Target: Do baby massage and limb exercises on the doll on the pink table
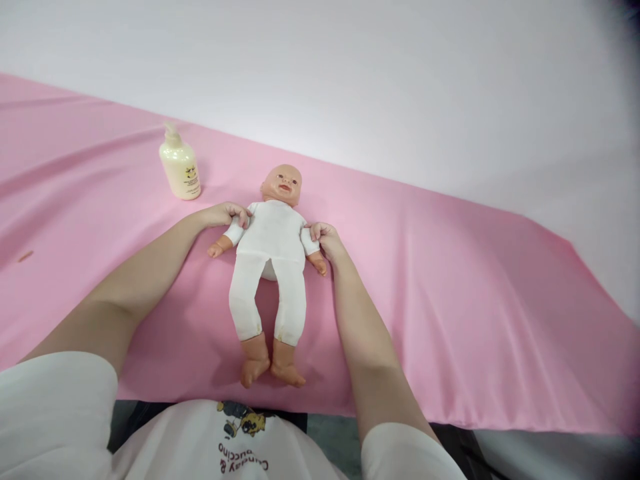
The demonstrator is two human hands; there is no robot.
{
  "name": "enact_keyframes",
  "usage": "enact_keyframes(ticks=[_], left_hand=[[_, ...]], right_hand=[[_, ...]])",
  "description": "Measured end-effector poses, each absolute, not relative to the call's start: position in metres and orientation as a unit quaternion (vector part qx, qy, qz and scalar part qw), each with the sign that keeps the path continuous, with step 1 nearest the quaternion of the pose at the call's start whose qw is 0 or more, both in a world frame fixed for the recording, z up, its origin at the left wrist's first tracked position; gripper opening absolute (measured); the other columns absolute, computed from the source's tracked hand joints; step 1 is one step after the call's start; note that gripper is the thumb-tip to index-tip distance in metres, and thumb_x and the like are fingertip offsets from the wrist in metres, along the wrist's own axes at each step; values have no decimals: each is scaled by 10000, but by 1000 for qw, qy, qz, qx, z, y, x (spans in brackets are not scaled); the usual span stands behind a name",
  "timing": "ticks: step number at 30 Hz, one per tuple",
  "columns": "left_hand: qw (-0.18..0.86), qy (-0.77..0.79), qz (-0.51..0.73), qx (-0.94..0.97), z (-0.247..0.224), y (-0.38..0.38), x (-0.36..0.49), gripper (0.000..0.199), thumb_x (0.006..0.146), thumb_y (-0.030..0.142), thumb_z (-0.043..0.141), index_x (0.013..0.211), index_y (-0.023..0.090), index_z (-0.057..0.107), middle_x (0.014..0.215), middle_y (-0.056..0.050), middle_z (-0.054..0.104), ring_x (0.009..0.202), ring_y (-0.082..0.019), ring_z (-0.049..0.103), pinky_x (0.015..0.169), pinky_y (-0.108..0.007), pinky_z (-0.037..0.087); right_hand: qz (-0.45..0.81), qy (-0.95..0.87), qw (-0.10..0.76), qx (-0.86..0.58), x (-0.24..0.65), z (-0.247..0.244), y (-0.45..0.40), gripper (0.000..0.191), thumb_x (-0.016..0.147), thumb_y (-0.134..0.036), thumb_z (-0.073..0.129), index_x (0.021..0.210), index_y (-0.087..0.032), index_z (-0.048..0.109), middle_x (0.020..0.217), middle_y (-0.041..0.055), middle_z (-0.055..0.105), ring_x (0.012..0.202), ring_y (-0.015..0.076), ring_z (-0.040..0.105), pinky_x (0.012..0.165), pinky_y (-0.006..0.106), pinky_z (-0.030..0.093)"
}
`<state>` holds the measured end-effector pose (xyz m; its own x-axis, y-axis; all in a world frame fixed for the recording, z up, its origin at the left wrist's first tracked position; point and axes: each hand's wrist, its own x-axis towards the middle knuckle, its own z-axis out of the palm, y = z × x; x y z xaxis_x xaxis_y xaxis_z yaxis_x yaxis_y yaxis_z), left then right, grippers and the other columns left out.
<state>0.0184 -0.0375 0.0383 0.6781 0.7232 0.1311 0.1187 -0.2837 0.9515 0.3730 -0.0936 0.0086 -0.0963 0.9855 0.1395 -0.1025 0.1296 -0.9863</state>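
Observation:
A baby doll (273, 230) with a white cloth body lies on its back, its head away from me and its bare feet toward me. My left hand (233, 214) grips the doll's upper arm on the left side, fingers curled over the white sleeve. On the other side, my right hand (324, 237) pinches the doll's other arm near the elbow. Both of the doll's hands stick out below my fingers, and its legs lie slightly apart. My fingertips are partly hidden against the cloth.
A pale yellow pump bottle (181, 167) stands upright beyond my left hand. Pink cloth (450, 300) with soft folds covers the table, whose near edge is close to my body. A white wall (375, 80) rises behind. A small brownish mark (25, 256) shows at far left.

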Motion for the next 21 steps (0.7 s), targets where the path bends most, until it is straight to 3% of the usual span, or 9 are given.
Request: enact_keyframes(ticks=[4,8,12,16,21], left_hand=[[568,262,294,723,41,-40,15,216,575,188,750,781,221,804,959,-82,799,1004,-275,742,961,-456,576],[614,294,330,654,35,-38,13,377,572,156,776,945,204,795,1140,-102,781,1035,-290,739,981,-481,576],[639,335,409,559,30,-33,15,480,592,137,840,1059,162,735,1068,-94,778,1042,-293,727,1028,-495,556],[623,351,435,547,30,-31,18,711,497,135,932,1159,155,677,1019,-89,773,1012,-293,737,1021,-480,563],[555,412,463,554,23,-28,21,788,691,281,897,1379,170,532,848,-56,745,871,-276,757,949,-507,582]], right_hand=[[536,-502,540,-412,371,17,-97,188,539,-118,689,655,-254,630,810,-7,700,1024,212,681,951,343,558],[546,-491,530,-424,372,21,-97,264,591,-263,791,834,-270,687,984,18,766,961,208,703,878,338,589],[541,-479,560,-406,373,12,-87,374,600,-362,872,902,-279,668,1027,20,783,988,212,730,885,334,590],[484,-485,604,-407,371,1,-79,448,629,-433,885,976,-279,648,1023,8,782,977,202,733,930,342,573],[393,-517,603,-462,368,-1,-83,509,766,-581,784,1130,-300,566,832,-45,697,768,168,658,790,296,531]])
